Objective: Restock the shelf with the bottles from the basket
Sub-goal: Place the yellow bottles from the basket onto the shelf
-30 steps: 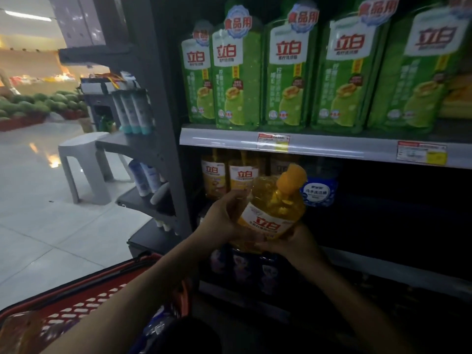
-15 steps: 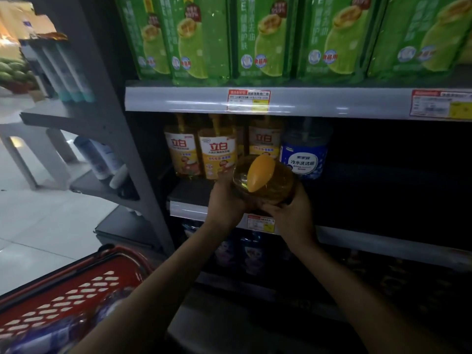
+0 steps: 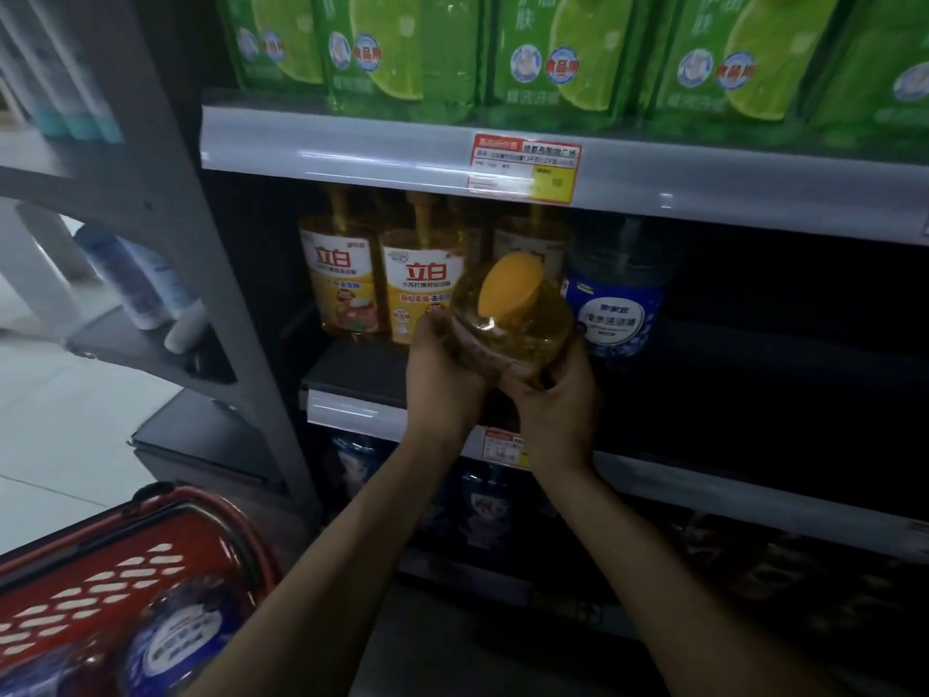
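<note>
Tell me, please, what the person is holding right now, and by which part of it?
A yellow bottle with an orange cap, gripped by its lower body: left hand on the left side, right hand under and around the right side.

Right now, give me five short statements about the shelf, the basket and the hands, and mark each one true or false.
1. Both hands hold the clear yellow plastic bottle with the orange cap. True: the left hand and the right hand grip its lower part.
2. The red plastic basket sits at the lower left. True.
3. The bottle in the hands already stands on the dark middle shelf. False: it is tilted, cap toward the camera, in front of the shelf.
4. The bottle with the blue label on the shelf stands left of the yellow-labelled bottles. False: it stands to their right.
5. The top shelf holds red packs. False: green packs.
</note>
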`<state>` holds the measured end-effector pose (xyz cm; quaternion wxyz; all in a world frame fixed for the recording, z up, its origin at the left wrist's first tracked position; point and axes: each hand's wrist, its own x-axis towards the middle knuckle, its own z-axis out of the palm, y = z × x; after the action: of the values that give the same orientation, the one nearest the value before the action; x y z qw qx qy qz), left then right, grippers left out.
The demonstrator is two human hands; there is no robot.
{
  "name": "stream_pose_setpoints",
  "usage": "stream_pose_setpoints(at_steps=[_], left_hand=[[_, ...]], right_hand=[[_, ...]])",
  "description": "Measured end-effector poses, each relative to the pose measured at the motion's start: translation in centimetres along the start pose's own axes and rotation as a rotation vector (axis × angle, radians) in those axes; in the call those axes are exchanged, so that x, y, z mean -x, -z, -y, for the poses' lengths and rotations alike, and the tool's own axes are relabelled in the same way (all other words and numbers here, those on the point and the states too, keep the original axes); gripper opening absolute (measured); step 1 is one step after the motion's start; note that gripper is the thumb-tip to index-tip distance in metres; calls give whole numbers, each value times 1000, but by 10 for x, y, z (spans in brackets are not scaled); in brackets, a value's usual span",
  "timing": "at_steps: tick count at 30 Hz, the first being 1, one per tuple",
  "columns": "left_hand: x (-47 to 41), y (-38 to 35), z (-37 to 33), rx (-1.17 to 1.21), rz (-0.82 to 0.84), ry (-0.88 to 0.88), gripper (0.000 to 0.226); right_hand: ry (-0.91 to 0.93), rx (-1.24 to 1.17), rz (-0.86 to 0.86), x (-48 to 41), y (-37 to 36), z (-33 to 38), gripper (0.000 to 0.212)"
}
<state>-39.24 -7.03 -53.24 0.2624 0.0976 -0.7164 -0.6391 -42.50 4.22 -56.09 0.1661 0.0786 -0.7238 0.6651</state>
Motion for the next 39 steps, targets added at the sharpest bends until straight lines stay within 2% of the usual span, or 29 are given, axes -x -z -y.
stream_pose_setpoints(at_steps=[5, 12, 15, 19, 22, 25, 28, 34, 39], left_hand=[[-14, 0, 4, 119, -10, 21, 53], [-27, -15, 7, 158, 36, -36, 61], [-32, -24, 7, 160, 26, -30, 69], [-39, -27, 7, 184, 33, 23, 68], [-41, -24, 10, 167, 48, 53, 72], [-40, -21, 13, 143, 48, 57, 59], [-38, -22, 12, 146, 69, 73, 43], [-27, -18, 2, 179, 126, 150, 45], [-10, -5, 4, 197, 139, 240, 49]], right_hand=[[-22, 9, -73, -16, -16, -1, 72], [-25, 75, -144, -32, -27, -8, 58], [-27, 102, -140, -40, -27, -11, 58], [-36, 150, -116, -46, -30, -13, 58], [-19, 258, -93, -48, -32, -12, 64], [12, 312, -94, -49, -33, -10, 62], [-20, 234, -99, -48, -32, -9, 56], [-119, 30, -44, -43, -22, -5, 58], [-198, 24, 74, -36, -1, 3, 56]])
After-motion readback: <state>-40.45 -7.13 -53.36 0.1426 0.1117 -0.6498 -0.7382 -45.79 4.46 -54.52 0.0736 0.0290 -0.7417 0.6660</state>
